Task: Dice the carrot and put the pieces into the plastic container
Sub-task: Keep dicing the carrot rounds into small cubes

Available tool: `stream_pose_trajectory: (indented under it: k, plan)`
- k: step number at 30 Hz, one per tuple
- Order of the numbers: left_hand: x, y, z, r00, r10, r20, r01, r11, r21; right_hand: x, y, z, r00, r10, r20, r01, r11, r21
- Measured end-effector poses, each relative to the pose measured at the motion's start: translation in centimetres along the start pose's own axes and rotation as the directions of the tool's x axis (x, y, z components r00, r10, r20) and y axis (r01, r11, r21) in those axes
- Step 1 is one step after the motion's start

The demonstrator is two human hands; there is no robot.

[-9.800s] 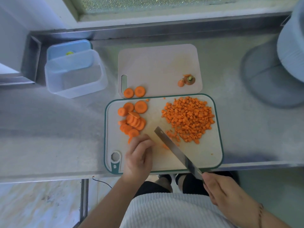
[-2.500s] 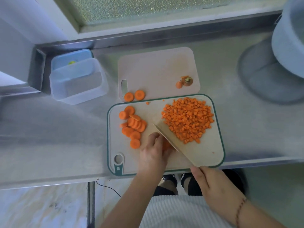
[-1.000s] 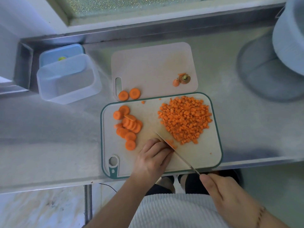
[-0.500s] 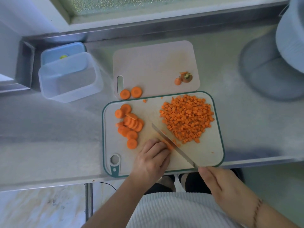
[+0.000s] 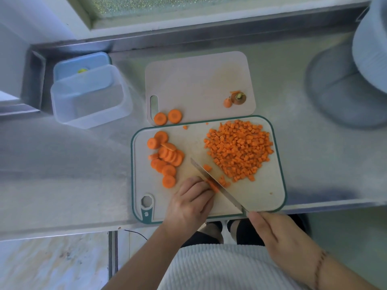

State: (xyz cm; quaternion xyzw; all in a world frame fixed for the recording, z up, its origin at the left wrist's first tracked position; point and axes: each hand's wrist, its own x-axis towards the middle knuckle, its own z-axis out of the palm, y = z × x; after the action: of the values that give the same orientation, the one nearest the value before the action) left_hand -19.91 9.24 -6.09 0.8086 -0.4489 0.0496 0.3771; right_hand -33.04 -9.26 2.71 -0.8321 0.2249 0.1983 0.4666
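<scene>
A knife was gripped by the right hand, its blade laid across carrot strips held down by the curled fingers of the left hand on the green-rimmed cutting board; diced carrot was heaped right of the blade, carrot slices left; the plastic container stood apart on the counter.

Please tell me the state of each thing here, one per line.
plastic container: open, no carrot inside
diced carrot: piled on green-rimmed board
carrot slices: uncut
knife: cutting
left hand: holds carrot strips
right hand: grips knife
</scene>
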Motion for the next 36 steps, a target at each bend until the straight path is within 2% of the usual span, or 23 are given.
stream_pose_trajectory:
  k: [5, 8, 11, 17, 20, 24, 26, 30, 34, 36]
  plan:
    - [-0.1, 0.0, 0.0, 1.000, -0.023, -0.018, 0.023, 1.000, -0.013, -1.6, 0.1, -0.4, 0.995, 0.081, 0.060, -0.075, 0.993, -0.093]
    - [0.1, 0.1, 0.0, 0.999, -0.038, -0.027, 0.037, 0.999, -0.038, -0.7, -0.6, 0.2, 0.997, 0.056, 0.054, -0.049, 0.991, -0.126]
    - [0.2, 0.1, -0.1, 0.999, -0.038, -0.027, 0.037, 0.998, -0.049, 1.1, -1.2, 0.9, 0.999, -0.018, 0.029, 0.022, 0.993, -0.115]
    - [-0.3, 0.3, -0.8, 0.998, -0.063, -0.013, 0.062, 0.995, -0.077, 0.1, -0.4, -0.1, 1.000, -0.002, -0.010, 0.002, 1.000, 0.013]
    - [-1.0, 0.3, -1.6, 0.991, -0.115, -0.072, 0.107, 0.989, -0.106, -1.4, 1.0, -0.4, 1.000, 0.003, 0.008, -0.003, 1.000, -0.009]
    - [-1.5, 0.1, -2.2, 0.964, -0.227, -0.137, 0.211, 0.970, -0.122, -1.2, 0.4, -0.1, 0.994, 0.039, 0.101, -0.033, 0.998, -0.061]
    - [-1.5, 0.1, -2.2, 0.964, -0.232, -0.128, 0.216, 0.969, -0.122, -0.8, 0.0, 0.0, 0.991, 0.048, 0.126, -0.045, 0.999, -0.024]
    - [-1.2, 0.2, -2.1, 0.977, -0.189, -0.102, 0.178, 0.978, -0.114, 0.5, 0.6, -1.0, 0.991, 0.101, 0.090, -0.112, 0.986, 0.127]
    - [-0.8, 0.2, -1.8, 0.981, -0.166, -0.096, 0.158, 0.983, -0.088, 1.9, 0.0, -2.7, 0.975, 0.188, 0.119, -0.208, 0.957, 0.200]
    - [-0.4, 0.2, -1.8, 0.982, -0.152, -0.108, 0.143, 0.986, -0.087, 2.1, -0.5, -3.0, 0.977, 0.159, 0.143, -0.186, 0.963, 0.195]
